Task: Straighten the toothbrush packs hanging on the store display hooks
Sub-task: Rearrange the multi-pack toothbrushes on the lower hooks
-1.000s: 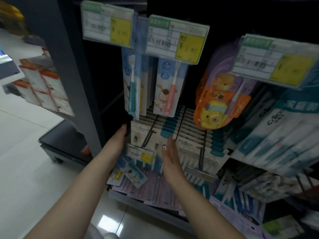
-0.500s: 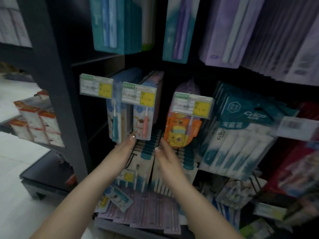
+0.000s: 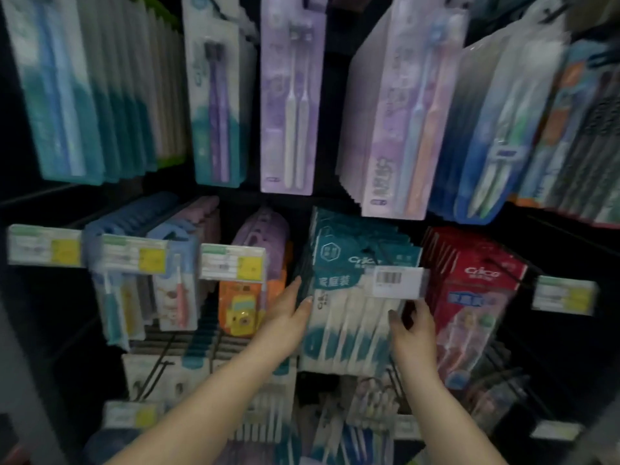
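Teal toothbrush packs (image 3: pixel 349 317) between flat left hand (image 3: pixel 288 317) and gripping right hand (image 3: pixel 414 330)

1. Teal-and-white toothbrush packs (image 3: pixel 349 317) hang in a stacked row on a hook, centre of the display.
2. Red toothbrush packs (image 3: pixel 476 297) hang just right, tilted.

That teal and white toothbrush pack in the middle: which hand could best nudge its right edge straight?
Probably the right hand: its fingers already curl on the teal and white pack's right edge. The left hand lies along the left edge.
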`<state>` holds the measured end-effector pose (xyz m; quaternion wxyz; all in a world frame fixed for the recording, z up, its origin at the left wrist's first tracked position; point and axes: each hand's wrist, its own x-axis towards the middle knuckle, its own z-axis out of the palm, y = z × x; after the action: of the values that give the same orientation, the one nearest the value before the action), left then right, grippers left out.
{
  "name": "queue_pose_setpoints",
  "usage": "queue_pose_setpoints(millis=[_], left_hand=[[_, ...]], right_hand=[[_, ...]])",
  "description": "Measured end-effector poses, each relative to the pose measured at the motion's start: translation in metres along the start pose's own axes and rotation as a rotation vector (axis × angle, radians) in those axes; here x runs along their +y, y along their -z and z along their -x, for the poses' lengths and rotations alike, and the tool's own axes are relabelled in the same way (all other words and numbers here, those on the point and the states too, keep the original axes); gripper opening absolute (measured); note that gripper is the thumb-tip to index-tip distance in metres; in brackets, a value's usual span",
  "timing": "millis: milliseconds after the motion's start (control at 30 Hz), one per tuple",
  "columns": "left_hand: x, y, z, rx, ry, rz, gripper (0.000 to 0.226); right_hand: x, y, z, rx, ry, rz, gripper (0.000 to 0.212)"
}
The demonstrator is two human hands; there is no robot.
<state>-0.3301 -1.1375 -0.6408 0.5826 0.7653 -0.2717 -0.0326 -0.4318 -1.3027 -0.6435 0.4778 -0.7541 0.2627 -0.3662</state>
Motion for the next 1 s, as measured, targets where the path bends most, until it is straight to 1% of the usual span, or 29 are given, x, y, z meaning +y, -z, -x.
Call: queue_pose_setpoints(millis=[33, 100, 167, 267, 333, 400, 500, 533, 600, 667, 700, 767, 800, 867, 900, 933, 1000], left_hand=[[0.004, -0.008, -0.007, 0.015, -0.022, -0.030, 0.047], [0.015, -0.023, -0.015, 0.020, -0.112, -0.053, 0.042], [0.013, -0.037, -0.026, 0.038, -0.123, -0.063, 0.041], [0.003, -0.052, -0.036, 0.038, -0.111, -0.113, 0.057], [-0.003, -0.058, -0.043, 0.037, -0.046, -0.148, 0.062], [-0.011, -0.063, -0.052, 0.073, 0.000, -0.172, 0.069], [-0.011, -0.070, -0.059, 0.110, 0.029, -0.225, 0.061], [-0.006, -0.071, -0.058, 0.115, 0.024, -0.221, 0.062], [-0.004, -0.072, -0.061, 0.124, 0.039, -0.231, 0.064], [-0.006, -0.073, -0.064, 0.096, 0.063, -0.364, 0.065], [-0.008, -0.073, -0.065, 0.089, 0.064, -0.394, 0.066], [-0.014, -0.072, -0.066, 0.099, 0.047, -0.362, 0.065], [-0.019, -0.072, -0.066, 0.120, 0.048, -0.342, 0.064], [-0.025, -0.076, -0.059, 0.160, 0.027, -0.371, 0.059], [-0.026, -0.080, -0.053, 0.191, 0.002, -0.403, 0.060], [-0.024, -0.086, -0.045, 0.209, -0.021, -0.443, 0.064], [-0.012, -0.101, -0.028, 0.165, -0.057, -0.555, 0.073]], right_hand=[[0.003, 0.005, -0.007, -0.007, 0.027, 0.046, 0.050], [0.006, 0.007, -0.017, -0.098, 0.032, 0.170, 0.061], [0.008, 0.004, -0.024, -0.200, 0.024, 0.249, 0.071], [0.015, -0.003, -0.035, -0.253, 0.112, 0.227, 0.073], [0.015, -0.005, -0.041, -0.282, 0.119, 0.172, 0.077], [0.019, -0.008, -0.047, -0.278, 0.124, 0.130, 0.081], [0.042, -0.021, -0.062, -0.281, 0.128, 0.092, 0.077], [0.042, -0.022, -0.063, -0.282, 0.140, 0.082, 0.077], [0.022, -0.015, -0.059, -0.280, 0.137, 0.075, 0.075], [0.012, -0.010, -0.058, -0.315, 0.103, 0.137, 0.070], [0.013, -0.010, -0.058, -0.327, 0.115, 0.149, 0.074], [0.021, -0.009, -0.061, -0.314, 0.187, 0.125, 0.088], [0.027, -0.007, -0.062, -0.321, 0.192, 0.123, 0.087], [0.029, 0.000, -0.058, -0.349, 0.193, 0.165, 0.072], [0.029, 0.005, -0.057, -0.349, 0.195, 0.199, 0.069], [0.030, 0.011, -0.057, -0.346, 0.202, 0.218, 0.068], [0.036, 0.026, -0.057, -0.304, 0.231, 0.221, 0.068]])
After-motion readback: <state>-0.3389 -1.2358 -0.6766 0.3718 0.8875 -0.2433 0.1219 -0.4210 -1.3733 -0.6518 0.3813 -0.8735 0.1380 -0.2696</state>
